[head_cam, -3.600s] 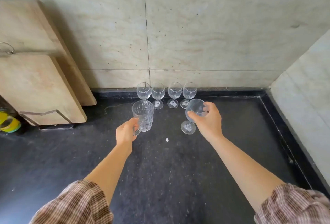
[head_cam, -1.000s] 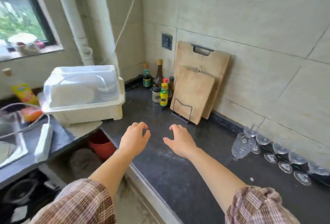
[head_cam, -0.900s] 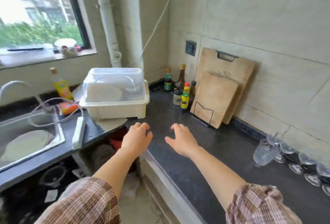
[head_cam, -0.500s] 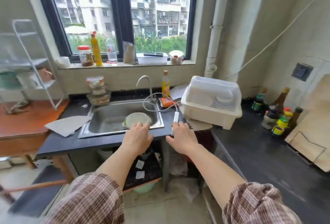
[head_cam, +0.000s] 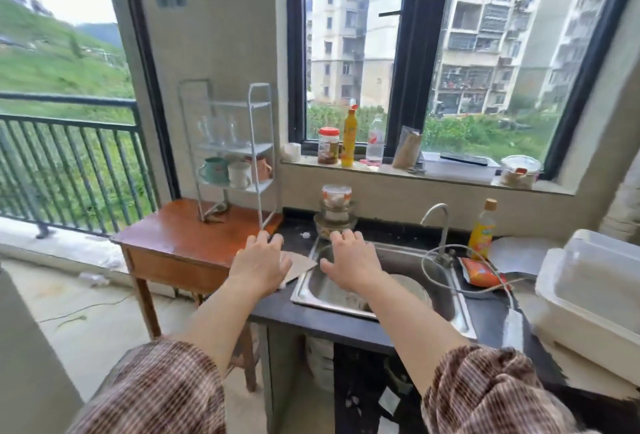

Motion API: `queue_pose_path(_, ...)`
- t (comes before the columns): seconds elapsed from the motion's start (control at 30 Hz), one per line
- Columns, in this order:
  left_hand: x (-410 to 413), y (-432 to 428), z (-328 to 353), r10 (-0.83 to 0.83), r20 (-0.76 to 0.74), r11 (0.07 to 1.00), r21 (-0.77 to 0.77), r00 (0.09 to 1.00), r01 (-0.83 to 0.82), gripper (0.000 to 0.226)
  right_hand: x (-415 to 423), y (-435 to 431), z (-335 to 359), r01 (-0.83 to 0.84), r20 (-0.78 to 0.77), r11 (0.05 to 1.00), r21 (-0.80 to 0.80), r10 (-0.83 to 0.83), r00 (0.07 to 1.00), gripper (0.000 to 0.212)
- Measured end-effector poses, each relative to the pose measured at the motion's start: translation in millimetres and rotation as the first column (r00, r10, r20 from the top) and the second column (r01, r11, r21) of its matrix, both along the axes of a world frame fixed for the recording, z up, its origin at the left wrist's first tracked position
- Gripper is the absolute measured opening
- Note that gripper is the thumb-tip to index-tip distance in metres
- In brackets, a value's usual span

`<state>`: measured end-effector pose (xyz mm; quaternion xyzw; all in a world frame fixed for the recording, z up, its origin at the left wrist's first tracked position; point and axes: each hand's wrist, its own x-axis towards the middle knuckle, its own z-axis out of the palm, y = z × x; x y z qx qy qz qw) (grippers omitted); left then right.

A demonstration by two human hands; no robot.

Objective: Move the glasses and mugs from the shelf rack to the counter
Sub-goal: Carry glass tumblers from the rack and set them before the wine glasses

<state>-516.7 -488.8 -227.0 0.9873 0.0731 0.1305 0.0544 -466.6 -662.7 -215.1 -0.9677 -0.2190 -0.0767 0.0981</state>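
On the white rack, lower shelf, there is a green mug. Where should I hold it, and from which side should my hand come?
Probably take the green mug by its handle, which sticks out to the left, at the open left edge of the shelf rack. The left hand, empty now, could come from the front-left. A white mug stands close on its right, so gripping around the body looks cramped.

A: Can you read any words here?

B: No. The bottles [head_cam: 348,135] on the window sill [head_cam: 450,170] have labels, but they are too blurry. I can read 0 words or numbers.
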Motion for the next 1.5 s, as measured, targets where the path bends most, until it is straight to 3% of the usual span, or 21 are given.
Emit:
queue_pose_path(0.23, 89.2, 117.8, 25.0, 0.136, 0.014, 0.990, -0.024, 0.991, -0.135, 0.044, 105.2, 128.9, 13.9, -0.120, 0.024, 0.993, 0.007, 0.120, 0.993, 0.047)
queue_pose_path(0.63, 215.9, 280.0, 55.2, 0.250, 0.045, 0.960, -0.142, 0.967, -0.242, 0.042, 245.0, 302.1, 44.8, -0.218, 0.045, 0.975, 0.039, 0.216, 0.975, 0.055)
queue_pose_path(0.93, 333.8, 403.8, 63.4, 0.164, 0.061, 0.954, -0.263, 0.985, -0.143, 0.050, 343.5, 415.8, 61.5, -0.072, -0.001, 0.987, 0.145, 0.073, 0.997, 0.055)
queue_pose_path(1.07, 386.2, 454.6, 76.3, 0.138, 0.082, 0.907, -0.411, 0.987, -0.093, 0.054, 384.4, 460.7, 72.9, 0.050, -0.045, 0.972, 0.231, -0.041, 0.998, 0.057)
queue_pose_path(1.3, 460.9, 503.9, 81.4, 0.089, 0.144, 0.825, -0.565, 0.986, 0.008, 0.057, 443.0, 514.5, 84.7, 0.283, -0.199, 0.824, 0.491, -0.210, 0.957, 0.059)
queue_pose_path(1.5, 506.9, 518.8, 77.5, 0.129, 0.163, 0.629, -0.776, 0.978, 0.047, 0.047, 472.0, 531.9, 83.0, 0.354, -0.334, 0.613, 0.706, -0.153, 0.930, 0.027)
